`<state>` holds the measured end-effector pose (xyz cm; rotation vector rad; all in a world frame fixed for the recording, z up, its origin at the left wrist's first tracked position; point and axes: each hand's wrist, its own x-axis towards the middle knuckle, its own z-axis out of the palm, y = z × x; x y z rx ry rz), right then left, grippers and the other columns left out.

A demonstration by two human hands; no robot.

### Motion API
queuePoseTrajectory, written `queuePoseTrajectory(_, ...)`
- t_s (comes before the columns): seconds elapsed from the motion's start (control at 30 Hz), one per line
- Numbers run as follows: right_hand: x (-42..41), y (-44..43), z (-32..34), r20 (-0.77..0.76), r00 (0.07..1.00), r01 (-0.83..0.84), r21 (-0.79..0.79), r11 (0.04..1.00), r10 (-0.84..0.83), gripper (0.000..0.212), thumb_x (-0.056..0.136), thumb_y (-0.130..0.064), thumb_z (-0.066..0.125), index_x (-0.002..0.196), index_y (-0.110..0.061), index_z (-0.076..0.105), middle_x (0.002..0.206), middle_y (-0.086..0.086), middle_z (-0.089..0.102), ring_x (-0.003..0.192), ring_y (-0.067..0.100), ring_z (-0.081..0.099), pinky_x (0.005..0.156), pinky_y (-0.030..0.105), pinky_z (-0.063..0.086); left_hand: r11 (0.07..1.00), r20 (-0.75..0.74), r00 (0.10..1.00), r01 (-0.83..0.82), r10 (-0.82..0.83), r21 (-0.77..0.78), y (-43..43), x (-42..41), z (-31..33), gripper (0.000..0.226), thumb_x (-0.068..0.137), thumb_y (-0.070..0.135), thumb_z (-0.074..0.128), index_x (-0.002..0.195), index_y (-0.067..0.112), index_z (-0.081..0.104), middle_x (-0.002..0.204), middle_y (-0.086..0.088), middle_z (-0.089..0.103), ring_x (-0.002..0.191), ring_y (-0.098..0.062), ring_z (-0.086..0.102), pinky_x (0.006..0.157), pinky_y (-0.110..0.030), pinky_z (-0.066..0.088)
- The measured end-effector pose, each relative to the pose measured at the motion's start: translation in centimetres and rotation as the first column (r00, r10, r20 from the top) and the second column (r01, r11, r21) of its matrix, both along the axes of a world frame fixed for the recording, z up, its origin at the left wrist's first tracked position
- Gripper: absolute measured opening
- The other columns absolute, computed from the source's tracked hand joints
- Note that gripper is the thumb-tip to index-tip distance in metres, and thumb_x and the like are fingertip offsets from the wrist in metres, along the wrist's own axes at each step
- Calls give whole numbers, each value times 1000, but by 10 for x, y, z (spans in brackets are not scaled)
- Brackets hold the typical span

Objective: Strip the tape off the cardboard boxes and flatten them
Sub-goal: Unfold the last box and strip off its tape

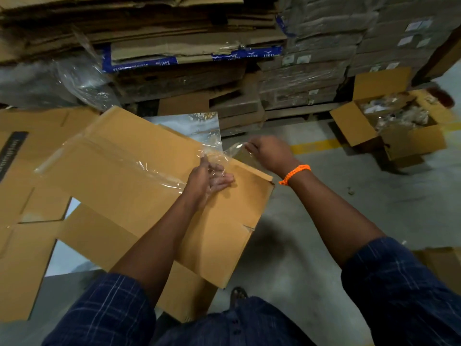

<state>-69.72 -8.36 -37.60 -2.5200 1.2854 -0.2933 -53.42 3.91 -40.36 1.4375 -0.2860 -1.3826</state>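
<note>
A brown cardboard box [129, 176] lies flattened and tilted in front of me, with its flaps spread out. A strip of clear tape [149, 168] runs across its top face, partly lifted at the right end. My left hand [209, 181] rests on the box near its right edge, fingers straight, with loose tape over them. Just beyond the box's right corner, my right hand [269, 153], with an orange band at the wrist, pinches the free end of the tape [235, 148].
More flattened cardboard [22, 156] lies on the left. A tall stack of flat boxes [154, 33] and wrapped pallets [324, 58] stand behind. An open box of plastic scraps [394, 128] sits on the grey floor at the right, by a yellow line [314, 146].
</note>
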Motion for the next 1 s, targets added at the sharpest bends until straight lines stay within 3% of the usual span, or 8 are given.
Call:
queuePoseTrajectory(0.1,30,2,31,116,993,20,-63,998,-12,34,96,-44,61,85,-13,70,74,7,69,67,25,62,56,34,44,1000,-14,1000,1,-1,-22,6,3,4,66,108,56,18,101,3,57,78,-20,73,61,-23,72,60,-31,61)
queuePoseTrajectory(0.2,60,20,38,523,824,-57,455,889,-215,17,95,-18,67,88,-2,69,69,9,70,57,17,66,60,35,59,987,48,987,-153,155,-57,8,12,14,65,107,57,24,94,5,61,72,-15,67,48,-19,61,54,-30,55)
queuePoseTrajectory(0.3,70,42,38,668,671,-331,657,677,-321,18,96,-9,65,112,-2,68,97,12,74,87,19,62,81,31,51,965,230,939,-229,254,-130,14,34,31,64,107,56,31,85,7,66,57,-4,56,43,-14,47,46,-25,48)
queuePoseTrajectory(0.43,67,61,27,717,655,-625,691,363,-239,81,91,7,62,159,-17,23,152,2,47,142,14,41,113,37,38,967,388,892,-172,233,-186,27,80,61,54,106,53,40,89,9,67,64,-2,56,50,-11,49,50,-24,49)
queuePoseTrajectory(0.53,86,81,20,659,751,-549,663,508,-48,87,87,6,70,157,-22,28,148,0,50,136,15,49,108,38,48,972,396,891,-172,223,-159,37,114,78,45,107,46,44,88,12,65,64,-1,56,52,-12,48,52,-23,51)
queuePoseTrajectory(0.67,119,99,10,565,800,-289,657,696,-201,65,76,-24,89,133,-23,58,102,2,57,92,15,59,92,40,53,912,144,909,-359,390,-200,44,164,92,43,108,46,42,91,12,64,65,2,51,52,-9,44,57,-25,51)
queuePoseTrajectory(0.8,141,109,-13,236,929,-356,351,866,286,85,71,-53,85,145,-31,50,134,1,45,126,19,38,106,30,37,949,245,927,-235,284,-208,53,228,99,25,103,35,57,108,12,65,83,0,54,69,-10,51,68,-26,54)
queuePoseTrajectory(1.0,173,112,-23,-29,971,-228,203,952,238,80,71,-73,70,141,-41,50,138,-5,39,127,22,32,98,45,41,978,863,460,-129,208,-166,74,351,115,45,84,-2,72,116,28,64,122,0,61,97,-13,64,69,-18,55)
